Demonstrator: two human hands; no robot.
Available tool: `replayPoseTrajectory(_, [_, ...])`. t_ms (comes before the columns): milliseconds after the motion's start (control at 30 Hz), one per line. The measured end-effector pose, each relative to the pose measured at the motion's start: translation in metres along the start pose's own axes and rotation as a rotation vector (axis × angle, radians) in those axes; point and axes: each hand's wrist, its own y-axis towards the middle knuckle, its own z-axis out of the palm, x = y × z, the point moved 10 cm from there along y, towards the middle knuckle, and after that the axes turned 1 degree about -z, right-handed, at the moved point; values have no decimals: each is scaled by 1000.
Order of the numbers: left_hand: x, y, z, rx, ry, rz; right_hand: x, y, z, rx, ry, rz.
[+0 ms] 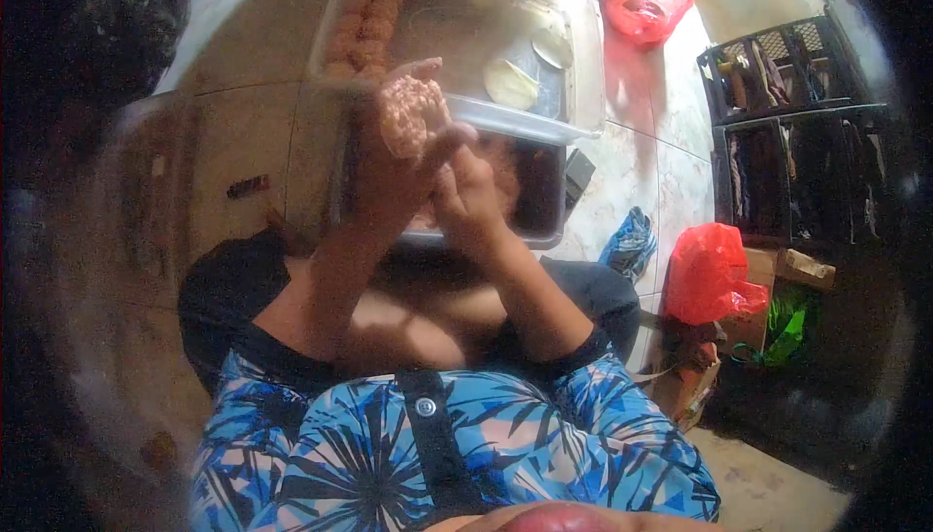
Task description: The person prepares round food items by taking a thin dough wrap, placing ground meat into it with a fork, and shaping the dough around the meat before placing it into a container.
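Note:
My left hand (398,177) holds a lumpy pale-pink mass (411,109), raised over the near edge of a clear plastic tray (585,66). My right hand (466,187) is closed just below and right of the mass, against my left hand; what is inside its fingers is hidden. Rows of orange-brown lumps (364,17) line the tray's left side, and two pale flat pieces (510,85) lie at its right. Beneath my hands sits a dark-bottomed rectangular container (535,192) with some pinkish material in it, partly hidden by my hands.
A small grey block (578,177) sits beside the container. On the right are red plastic bags (705,274) (646,2), a blue bundle (629,245), stacked black crates (787,172), cardboard (802,268) and a green bag (787,328). Pale tiled floor (233,124) surrounds me.

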Motion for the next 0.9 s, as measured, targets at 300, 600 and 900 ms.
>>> replayPoseTrajectory(300, [-12,-7,10,99,286,102,-7,-1,-4,-28,202,38])
replayPoseTrajectory(600, [-7,14,12,165,-288,-139,-3,8,-29,112,59,-14])
replayPoseTrajectory(900, [-13,10,-11,52,135,126,22,1,-4,-39,46,-149])
